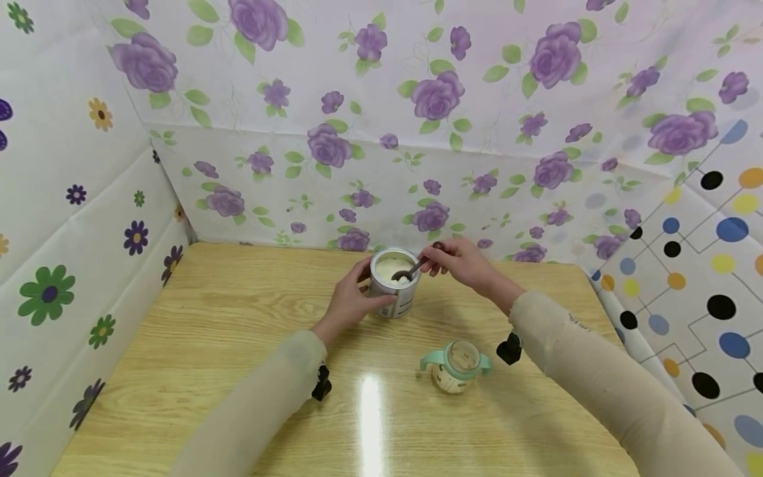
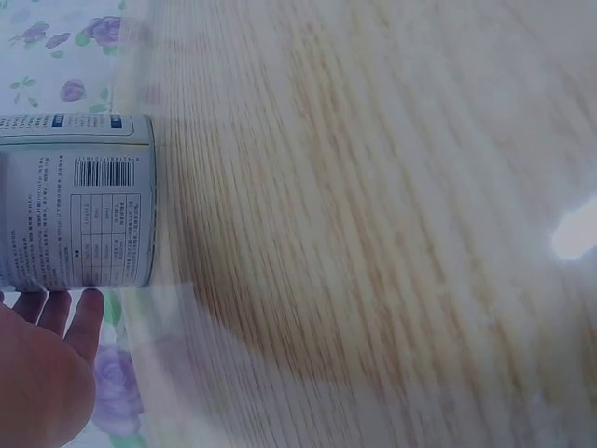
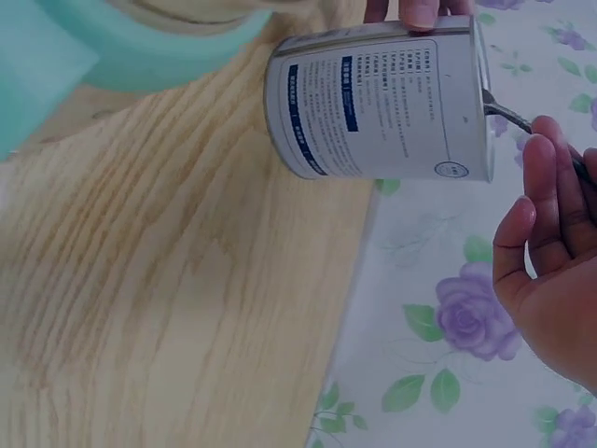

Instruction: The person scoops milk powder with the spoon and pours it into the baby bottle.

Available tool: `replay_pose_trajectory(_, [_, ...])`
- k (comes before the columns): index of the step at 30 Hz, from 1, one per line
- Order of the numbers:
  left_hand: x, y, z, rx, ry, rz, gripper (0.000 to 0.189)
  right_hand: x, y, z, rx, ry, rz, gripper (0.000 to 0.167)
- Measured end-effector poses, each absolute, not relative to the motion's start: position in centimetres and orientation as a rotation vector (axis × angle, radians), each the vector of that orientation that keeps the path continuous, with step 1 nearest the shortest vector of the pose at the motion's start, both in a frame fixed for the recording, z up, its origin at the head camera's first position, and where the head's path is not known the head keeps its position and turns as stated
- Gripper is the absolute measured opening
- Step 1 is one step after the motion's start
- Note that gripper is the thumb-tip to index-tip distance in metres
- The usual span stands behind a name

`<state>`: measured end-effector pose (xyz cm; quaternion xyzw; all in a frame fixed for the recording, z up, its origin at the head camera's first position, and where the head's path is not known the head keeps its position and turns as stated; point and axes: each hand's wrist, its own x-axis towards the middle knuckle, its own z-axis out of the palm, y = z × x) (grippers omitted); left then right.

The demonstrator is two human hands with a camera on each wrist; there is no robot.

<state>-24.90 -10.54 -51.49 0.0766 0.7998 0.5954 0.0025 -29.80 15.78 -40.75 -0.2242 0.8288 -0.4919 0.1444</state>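
Head view: a white can (image 1: 406,301) stands upright on the wood-grain table (image 1: 238,331), just right of frame centre and near the table's far edge. Left hand (image 1: 352,298) grips the can from its left side, thumb across the front of the wall, other fingers around the far left. Right hand (image 1: 463,262) is at the can's upper right, pinching the handle of a dark spoon (image 1: 418,265); the spoon slants down leftward over the rim, its bowl inside the can at the pale powder (image 1: 387,266), with some white powder on it. A clear bottle (image 1: 454,381) with mint-green handles is in the lower right of centre, well apart from the can and touched by neither hand. Left wrist view: can at the left edge, barcode and printed table visible, fingertips against it. Right wrist view: can at upper centre, spoon handle emerging at its right end. Behind, purple-flowered cloth (image 1: 369,106) fills the upper frame.
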Motion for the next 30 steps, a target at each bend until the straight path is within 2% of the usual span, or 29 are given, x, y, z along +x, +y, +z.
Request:
replay_pose_trajectory(9, [-25.0,-10.5,-51.7,0.249,2.494,1.900,0.096,-29.8,15.7,-42.5,-0.456,2.146,-1.633,0.040])
replay_pose_trajectory(17, [-25.0,-10.6,-51.7,0.261,2.497,1.900,0.095,-29.9,16.2,-44.1,-0.396,2.013,-1.710,0.044])
replay_pose_trajectory(30, [-25.0,-10.5,-51.8,0.241,2.487,1.893,0.094,-29.8,16.6,-45.6,-0.240,1.814,-1.852,0.034])
